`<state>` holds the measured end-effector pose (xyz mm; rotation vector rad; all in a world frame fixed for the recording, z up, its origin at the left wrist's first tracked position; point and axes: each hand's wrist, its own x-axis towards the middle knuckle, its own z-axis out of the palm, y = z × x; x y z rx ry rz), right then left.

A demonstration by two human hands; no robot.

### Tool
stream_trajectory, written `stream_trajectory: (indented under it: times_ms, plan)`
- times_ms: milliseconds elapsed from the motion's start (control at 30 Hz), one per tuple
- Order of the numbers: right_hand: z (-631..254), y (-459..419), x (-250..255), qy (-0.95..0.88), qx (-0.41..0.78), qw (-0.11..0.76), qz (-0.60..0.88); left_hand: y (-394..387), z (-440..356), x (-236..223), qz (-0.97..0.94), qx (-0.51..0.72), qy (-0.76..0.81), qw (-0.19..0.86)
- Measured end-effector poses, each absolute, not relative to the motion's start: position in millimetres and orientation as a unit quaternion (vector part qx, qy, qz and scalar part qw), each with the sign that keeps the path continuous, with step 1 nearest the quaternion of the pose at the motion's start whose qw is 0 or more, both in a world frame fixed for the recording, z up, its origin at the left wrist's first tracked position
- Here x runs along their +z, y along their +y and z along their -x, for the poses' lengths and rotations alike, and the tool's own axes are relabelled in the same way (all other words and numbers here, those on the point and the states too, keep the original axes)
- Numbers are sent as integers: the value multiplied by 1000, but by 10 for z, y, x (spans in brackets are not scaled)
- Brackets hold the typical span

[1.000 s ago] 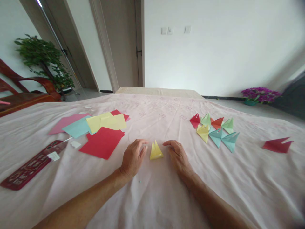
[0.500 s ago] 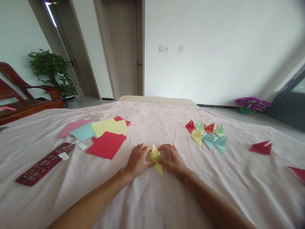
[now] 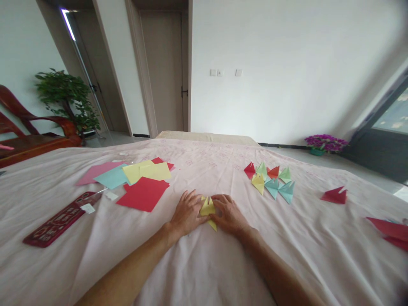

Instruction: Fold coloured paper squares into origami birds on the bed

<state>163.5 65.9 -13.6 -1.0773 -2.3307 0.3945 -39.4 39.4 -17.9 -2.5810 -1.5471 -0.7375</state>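
Between my two hands is a piece of folded yellow paper (image 3: 208, 207), with pointed tips at its top and another point showing below my thumbs. My left hand (image 3: 190, 212) pinches its left side, thumb at the lower edge. From the right, my right hand (image 3: 230, 214) grips the opposite side with thumb and fingers. My fingers cover part of the paper's sides. Both hands rest low over the pink cloth (image 3: 204, 263).
Left lie loose red paper sheets (image 3: 145, 193), yellow sheets (image 3: 153, 171), a blue sheet (image 3: 111, 176) and a dark red phone (image 3: 57, 225). On the right stand several folded paper pieces (image 3: 272, 187), a lone red folded piece (image 3: 334, 195) and red paper (image 3: 389, 229) farther right.
The top of the yellow paper now shows separate points with a notch, where a single point stood before. My hands stay around it. The view has turned slightly to the right.
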Motion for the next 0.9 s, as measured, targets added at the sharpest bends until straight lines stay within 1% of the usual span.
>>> stream_trajectory:
  times_ms: [167, 300, 367, 467, 567, 767, 900]
  plan:
    - [-1645, 655, -126, -863, 167, 272, 392, 374, 414, -185, 827, -167, -537, -18]
    - [-1709, 726, -195, -843, 197, 307, 395, 376, 504, -221, 823, -153, -546, -33]
    - [-1755, 762, -238, -826, 214, 335, 398, 386, 559, -248, 820, -172, -544, -40]
    - [-1817, 795, -289, -798, 239, 376, 406, 396, 624, -266, 806, -249, -535, -51]
    - [-1845, 806, -311, -783, 254, 397, 405, 393, 648, -251, 786, -314, -530, -48]
    - [-1821, 805, -312, -794, 255, 400, 381, 377, 618, -240, 782, -338, -522, -38]
    - [-1794, 773, -273, -816, 238, 382, 363, 381, 605, -242, 792, -330, -512, -34]
